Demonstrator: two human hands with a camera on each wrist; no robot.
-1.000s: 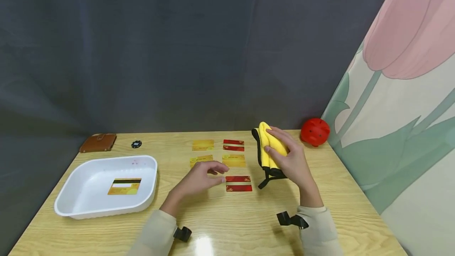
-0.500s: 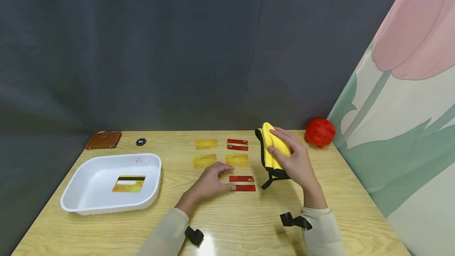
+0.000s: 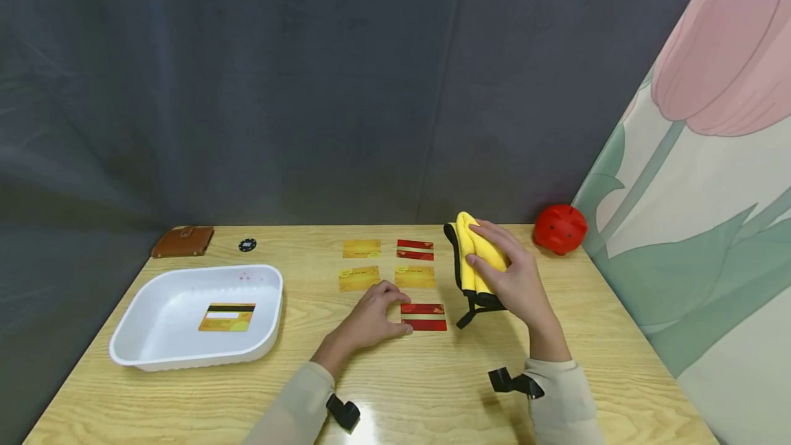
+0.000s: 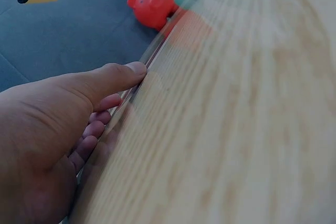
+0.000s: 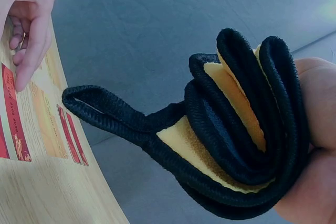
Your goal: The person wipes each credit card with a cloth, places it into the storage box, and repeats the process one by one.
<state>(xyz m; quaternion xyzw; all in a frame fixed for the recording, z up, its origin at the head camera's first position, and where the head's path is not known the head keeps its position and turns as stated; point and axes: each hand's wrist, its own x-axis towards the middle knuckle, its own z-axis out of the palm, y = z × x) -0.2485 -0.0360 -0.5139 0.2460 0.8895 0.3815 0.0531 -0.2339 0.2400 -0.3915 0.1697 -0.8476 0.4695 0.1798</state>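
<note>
My right hand [image 3: 518, 283] grips a folded yellow cleaning cloth [image 3: 472, 253] with black edging, held above the table; a black loop [image 5: 105, 111] hangs off it in the right wrist view. My left hand [image 3: 367, 321] rests at the left end of a red card with a pale stripe [image 3: 423, 316], which lies flat. Its thumb is by the lower corner and its index finger by the upper one. In the left wrist view the left hand [image 4: 58, 124] lies low on the tabletop, and the card itself cannot be made out.
Behind the red card lie yellow cards [image 3: 415, 277] and another red card [image 3: 415, 250]. On the left, a white tray [image 3: 132, 328] holds a yellow card [image 3: 227, 317]. A brown wallet [image 3: 182, 242], a black chip [image 3: 247, 245] and a red piggy bank [image 3: 559, 229] stand along the back.
My left hand has come right and down to the near red card's left end. The right hand keeps holding the cloth in about the same place. The head view has shifted slightly.
</note>
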